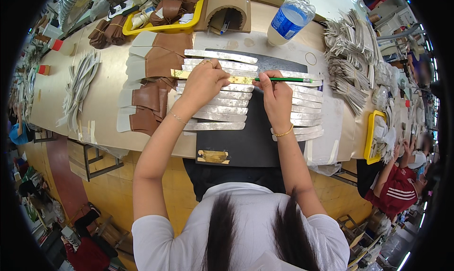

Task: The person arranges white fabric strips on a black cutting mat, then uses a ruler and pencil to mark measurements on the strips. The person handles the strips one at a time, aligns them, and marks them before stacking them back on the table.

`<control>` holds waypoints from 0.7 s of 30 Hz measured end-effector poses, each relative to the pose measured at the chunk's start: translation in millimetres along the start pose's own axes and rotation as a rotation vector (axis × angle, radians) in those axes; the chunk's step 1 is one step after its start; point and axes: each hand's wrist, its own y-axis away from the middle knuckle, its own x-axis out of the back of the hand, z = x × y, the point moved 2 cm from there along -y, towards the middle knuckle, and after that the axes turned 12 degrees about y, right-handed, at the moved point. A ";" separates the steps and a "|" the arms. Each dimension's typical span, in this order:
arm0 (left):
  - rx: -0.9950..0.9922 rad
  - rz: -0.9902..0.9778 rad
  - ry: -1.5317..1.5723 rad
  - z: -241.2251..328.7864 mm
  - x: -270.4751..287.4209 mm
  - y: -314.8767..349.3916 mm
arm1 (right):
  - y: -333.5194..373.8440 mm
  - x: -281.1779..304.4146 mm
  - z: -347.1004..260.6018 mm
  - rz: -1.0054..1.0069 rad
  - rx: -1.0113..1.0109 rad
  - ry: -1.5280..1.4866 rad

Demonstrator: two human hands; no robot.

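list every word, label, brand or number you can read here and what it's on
Bottle, blue label: pale print, which I won't copy out.
Yellowish strip under the left hand: small marks, too fine to read.
Green pencil in the right hand: any lettering is too small to read.
Elsewhere: no text I can make out.

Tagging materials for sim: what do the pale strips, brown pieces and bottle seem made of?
Pale strips: perhaps coated leather or fabric, can't tell which; mottled silvery faces.
Brown pieces: likely leather or imitation, soft sheen; smooth, even-coloured faces.
Bottle: clear plastic, glossy; see-through walls, bright highlights.
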 end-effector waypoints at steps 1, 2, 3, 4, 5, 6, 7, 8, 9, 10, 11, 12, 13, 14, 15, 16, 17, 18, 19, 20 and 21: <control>0.000 -0.007 -0.002 0.5 0.5 0.0 | 0.3 -0.6 0.9 0.005 0.001 -0.005; 0.000 -0.013 -0.003 0.9 0.9 0.1 | 0.6 -1.2 1.7 0.009 0.002 -0.010; -0.001 -0.015 -0.009 1.1 1.0 0.3 | 0.9 -1.7 2.2 0.014 0.002 -0.014; -0.001 -0.017 -0.016 1.8 1.2 0.3 | 1.0 -1.7 2.1 0.012 -0.002 -0.018; -0.001 -0.018 -0.022 2.1 1.1 0.5 | 1.3 -1.5 1.5 0.010 -0.007 -0.022; 0.002 -0.019 -0.021 2.1 1.2 1.1 | 1.5 -1.5 1.3 0.008 -0.012 -0.025; 0.002 -0.019 -0.019 2.2 1.3 1.3 | 1.6 -1.6 2.0 0.007 -0.011 -0.034; 0.003 -0.020 -0.017 2.1 1.5 1.4 | 1.7 -1.9 3.2 0.005 -0.010 -0.043; 0.003 -0.021 -0.010 1.7 1.5 1.3 | 1.8 -2.0 3.9 0.004 -0.008 -0.053; 0.004 -0.022 -0.003 0.8 1.5 1.3 | 1.8 -2.0 3.7 0.005 -0.003 -0.049; 0.005 -0.023 0.003 0.0 1.3 1.5 | 1.8 -2.1 3.5 0.005 0.002 -0.045; 0.002 -0.019 0.005 -0.7 0.9 2.1 | 2.0 -2.0 3.2 0.006 0.008 -0.042; -0.002 -0.016 0.007 -1.5 0.4 2.4 | 1.8 -1.7 2.5 -0.022 0.001 -0.023; -0.006 -0.013 0.008 -2.0 0.2 2.6 | 1.5 -0.7 1.0 -0.050 -0.005 -0.004; -0.009 -0.014 0.000 -2.2 0.1 2.9 | 1.2 -0.1 -0.4 -0.078 -0.011 0.014; -0.013 -0.015 -0.009 -1.8 0.1 2.9 | 1.0 0.2 -1.9 -0.079 -0.008 0.025; -0.016 -0.016 -0.018 -1.6 0.1 2.8 | 0.9 -0.1 -3.5 -0.080 -0.006 0.035; -0.024 -0.012 -0.021 -1.4 0.2 2.6 | 0.8 -0.8 -4.8 -0.082 -0.003 0.045; -0.031 -0.006 -0.025 -1.1 0.4 2.7 | 0.5 -1.7 -5.8 -0.084 -0.003 0.033; -0.037 -0.001 -0.028 -0.9 0.5 2.8 | -0.4 -2.8 -6.5 -0.086 -0.003 0.021; -0.045 0.003 -0.023 -1.5 0.1 2.6 | -1.4 -4.4 -7.3 -0.088 -0.002 0.009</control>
